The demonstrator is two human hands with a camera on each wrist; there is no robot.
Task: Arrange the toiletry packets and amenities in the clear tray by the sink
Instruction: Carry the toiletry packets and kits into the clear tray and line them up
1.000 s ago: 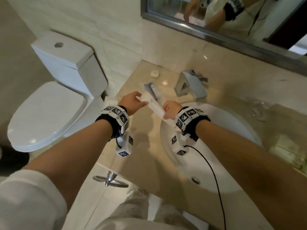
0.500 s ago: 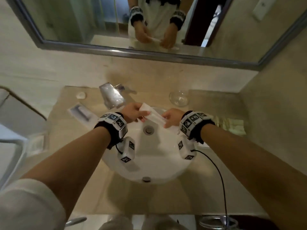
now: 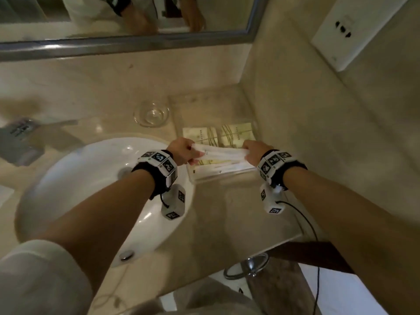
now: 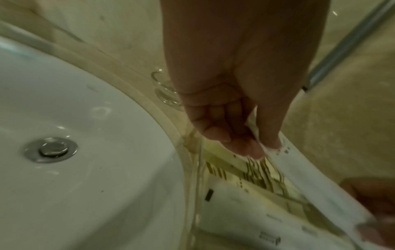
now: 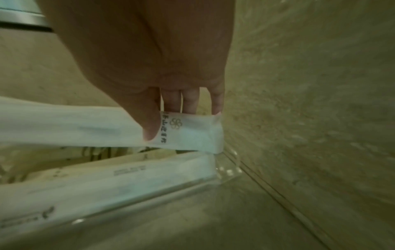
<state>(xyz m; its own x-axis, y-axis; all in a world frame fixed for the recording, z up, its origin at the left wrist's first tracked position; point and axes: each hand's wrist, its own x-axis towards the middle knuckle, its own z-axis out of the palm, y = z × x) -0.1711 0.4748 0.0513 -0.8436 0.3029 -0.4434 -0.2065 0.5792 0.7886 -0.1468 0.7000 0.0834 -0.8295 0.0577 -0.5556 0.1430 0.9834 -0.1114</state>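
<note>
Over the clear tray (image 3: 193, 178): left hand (image 3: 181, 151), right hand (image 3: 254, 153) pinch the long white packet (image 3: 221, 153) by its ends; light, floppy, probably slick.

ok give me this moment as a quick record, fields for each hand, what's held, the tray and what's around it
left hand: pinches the left end of the long white packet
right hand: pinches the packet's right end, thumb on the printed side
packet position: held level above the clear tray, not yet laid in
tray contents: yellow-patterned sachets at the back, white packets at the front
tray location: on the counter, right of the sink
nearby: glass dish behind the sink, left of the tray
</note>
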